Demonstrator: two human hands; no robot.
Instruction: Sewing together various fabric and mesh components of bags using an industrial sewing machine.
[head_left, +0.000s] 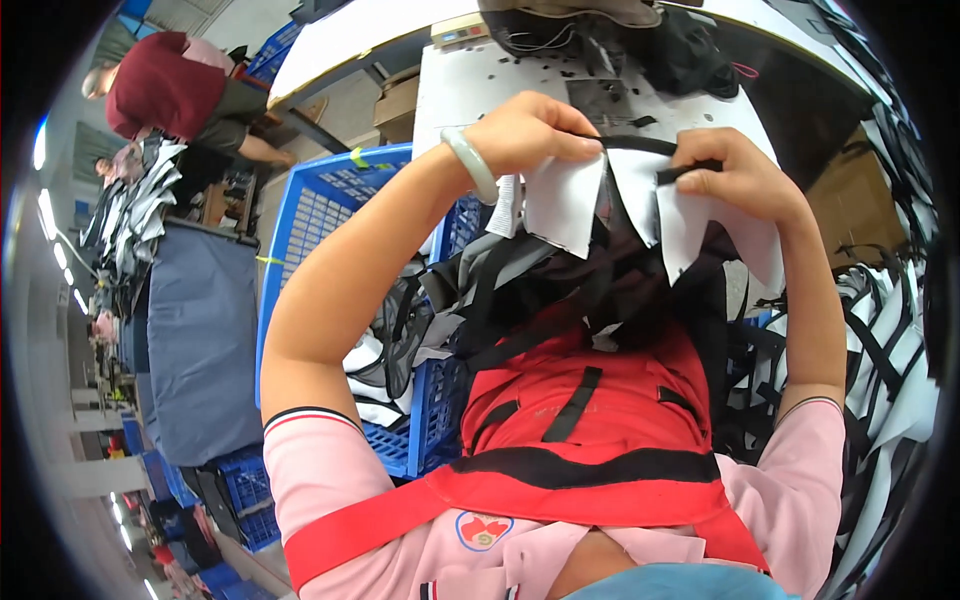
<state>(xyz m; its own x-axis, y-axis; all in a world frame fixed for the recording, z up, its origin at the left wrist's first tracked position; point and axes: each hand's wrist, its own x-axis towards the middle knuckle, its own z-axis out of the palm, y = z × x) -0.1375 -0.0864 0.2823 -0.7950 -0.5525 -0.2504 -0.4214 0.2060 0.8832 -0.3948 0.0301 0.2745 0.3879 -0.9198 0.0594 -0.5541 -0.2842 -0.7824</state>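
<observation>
A narrow black strap [640, 144] stretches between my two hands above the near edge of the white table. My left hand [535, 132] pinches its left part between thumb and fingers. My right hand [735, 172] is closed on the other end, with a short black tail poking out by the thumb. White fabric pieces [567, 200] with dark edges hang below the strap, and another white piece [700, 228] hangs under my right hand. Dark fabric and more straps [540, 285] drape down over my red apron [590, 410].
A blue plastic crate [290, 230] with fabric pieces stands at my left. Small black scraps dot the white table [450, 110], with a dark bag [690, 65] at its back. Piled white and black pieces [890, 330] lie at right. Another person [165, 90] is at far left.
</observation>
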